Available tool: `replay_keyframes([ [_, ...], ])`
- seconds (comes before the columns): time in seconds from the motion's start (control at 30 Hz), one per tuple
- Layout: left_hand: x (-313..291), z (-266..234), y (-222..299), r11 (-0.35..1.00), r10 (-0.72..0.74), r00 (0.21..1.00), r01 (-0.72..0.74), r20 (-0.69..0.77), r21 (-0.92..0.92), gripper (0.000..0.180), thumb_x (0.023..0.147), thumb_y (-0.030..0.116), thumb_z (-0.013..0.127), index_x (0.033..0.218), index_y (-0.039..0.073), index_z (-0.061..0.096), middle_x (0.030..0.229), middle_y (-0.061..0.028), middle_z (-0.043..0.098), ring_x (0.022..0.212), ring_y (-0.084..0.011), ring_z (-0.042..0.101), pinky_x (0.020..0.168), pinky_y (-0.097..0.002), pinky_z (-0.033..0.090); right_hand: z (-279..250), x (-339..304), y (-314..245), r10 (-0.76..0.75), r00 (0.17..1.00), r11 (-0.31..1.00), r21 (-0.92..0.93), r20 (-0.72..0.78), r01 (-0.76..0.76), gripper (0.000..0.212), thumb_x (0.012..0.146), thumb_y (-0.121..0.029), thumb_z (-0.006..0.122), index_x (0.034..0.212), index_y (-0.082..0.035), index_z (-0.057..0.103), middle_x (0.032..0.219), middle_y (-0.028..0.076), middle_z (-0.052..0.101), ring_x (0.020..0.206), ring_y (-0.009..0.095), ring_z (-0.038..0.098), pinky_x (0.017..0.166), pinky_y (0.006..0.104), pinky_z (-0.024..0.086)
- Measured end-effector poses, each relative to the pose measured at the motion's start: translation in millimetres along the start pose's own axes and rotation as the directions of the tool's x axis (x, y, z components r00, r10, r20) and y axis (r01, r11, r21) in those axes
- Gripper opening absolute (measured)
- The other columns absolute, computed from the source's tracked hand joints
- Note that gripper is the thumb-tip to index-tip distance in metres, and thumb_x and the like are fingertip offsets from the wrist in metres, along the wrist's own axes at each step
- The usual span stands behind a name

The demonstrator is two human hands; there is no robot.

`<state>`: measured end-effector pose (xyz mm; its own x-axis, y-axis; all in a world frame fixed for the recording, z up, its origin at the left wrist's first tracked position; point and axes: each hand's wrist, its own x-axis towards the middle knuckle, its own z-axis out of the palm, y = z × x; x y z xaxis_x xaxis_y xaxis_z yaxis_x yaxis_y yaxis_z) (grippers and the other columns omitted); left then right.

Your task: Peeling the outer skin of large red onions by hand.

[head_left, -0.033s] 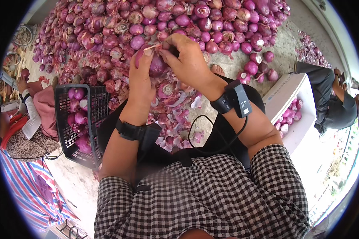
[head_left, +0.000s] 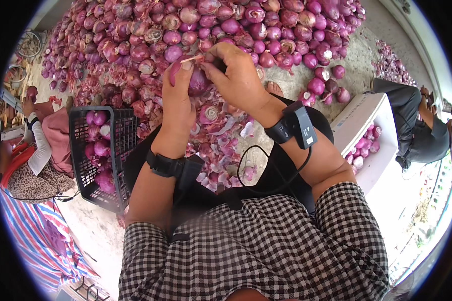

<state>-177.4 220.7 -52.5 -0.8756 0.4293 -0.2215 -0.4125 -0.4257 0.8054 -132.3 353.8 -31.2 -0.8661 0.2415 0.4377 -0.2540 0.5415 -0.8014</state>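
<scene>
My left hand (head_left: 177,100) is closed around a red onion (head_left: 198,84), held just above the near edge of a large onion heap (head_left: 206,25). A purple flap of onion skin (head_left: 174,74) stands out beside the left thumb. From the right, my right hand (head_left: 236,75) pinches at the onion's top with thumb and bent forefinger. A thin pale strip (head_left: 191,58) runs from the left thumb to the right fingertips; whether it is skin or a blade I cannot make out. Loose onion skins (head_left: 221,145) lie below my hands, between my knees.
To my left, a black plastic crate (head_left: 118,165) holds several onions. On the right stands a white foam box (head_left: 386,108) with peeled onions inside. Loose onions (head_left: 316,85) lie near my foot. A co-worker's hand (head_left: 28,106) holds an onion at far left; another person sits at far right.
</scene>
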Motion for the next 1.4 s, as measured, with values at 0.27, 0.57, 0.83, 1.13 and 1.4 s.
replay_keyframes([
  [0.27, -2.6, 5.1, 5.3, 0.993, 0.101, 0.98, -0.087, -0.17, 0.085, 0.059, 0.083, 0.03, 0.07, 0.125, 0.002, 0.04, 0.111, -0.0113, 0.053, 0.099, -0.0183, 0.054, 0.086, -0.0314, 0.047, -0.6, -4.5, -10.0, -0.044, 0.999, 0.991, 0.126, 0.028, 0.041, 0.015, 0.077, -0.005, 0.066, 0.083, 0.001, 0.054, 0.077, 0.014, 0.055, 0.07, 0.029, 0.056, 0.062, 0.037, 0.044],
  [0.57, 13.6, -17.6, 15.4, 0.948, -0.292, 0.942, 0.262, -0.164, -0.183, 0.042, 0.088, 0.035, 0.062, 0.122, 0.012, 0.05, 0.118, -0.0034, 0.057, 0.104, -0.0227, 0.057, 0.083, -0.0414, 0.049, 10.8, -34.0, -41.3, -0.24, 0.806, 0.922, 0.388, 0.54, 0.014, 0.013, 0.08, -0.012, 0.065, 0.082, -0.004, 0.056, 0.073, 0.012, 0.055, 0.071, 0.031, 0.057, 0.064, 0.0376, 0.046],
  [0.83, 0.7, -16.2, 23.4, 0.974, -0.12, 0.993, 0.117, -0.001, -0.194, 0.038, 0.087, 0.026, 0.062, 0.123, 0.017, 0.051, 0.12, -0.0049, 0.056, 0.107, -0.0252, 0.058, 0.086, -0.0491, 0.05, -14.5, -23.7, -16.1, -0.078, 0.652, 0.975, 0.195, 0.754, -0.109, 0.021, 0.076, -0.016, 0.071, 0.082, -0.003, 0.055, 0.076, 0.011, 0.059, 0.063, 0.027, 0.058, 0.058, 0.0362, 0.045],
  [1.13, -1.6, -8.1, 12.0, 0.999, -0.027, 0.999, 0.026, -0.045, -0.038, 0.056, 0.078, 0.013, 0.073, 0.125, 0.008, 0.042, 0.116, -0.0133, 0.054, 0.102, -0.0219, 0.058, 0.085, -0.0376, 0.053, -15.7, -4.3, -13.6, 0.241, 0.954, 0.92, 0.272, 0.176, -0.282, 0.019, 0.076, -0.007, 0.071, 0.089, -0.001, 0.058, 0.075, 0.004, 0.056, 0.071, 0.012, 0.053, 0.063, 0.028, 0.045],
  [1.4, -6.8, -1.7, 19.7, 0.996, -0.059, 0.996, 0.063, 0.07, -0.059, 0.054, 0.083, 0.017, 0.067, 0.129, 0.009, 0.039, 0.118, -0.0108, 0.052, 0.103, -0.0212, 0.057, 0.085, -0.035, 0.052, -13.2, -5.5, -1.6, 0.132, 0.988, 0.961, 0.235, 0.076, -0.146, 0.015, 0.078, -0.004, 0.067, 0.088, 0.002, 0.057, 0.077, 0.01, 0.058, 0.071, 0.019, 0.056, 0.065, 0.0315, 0.046],
])
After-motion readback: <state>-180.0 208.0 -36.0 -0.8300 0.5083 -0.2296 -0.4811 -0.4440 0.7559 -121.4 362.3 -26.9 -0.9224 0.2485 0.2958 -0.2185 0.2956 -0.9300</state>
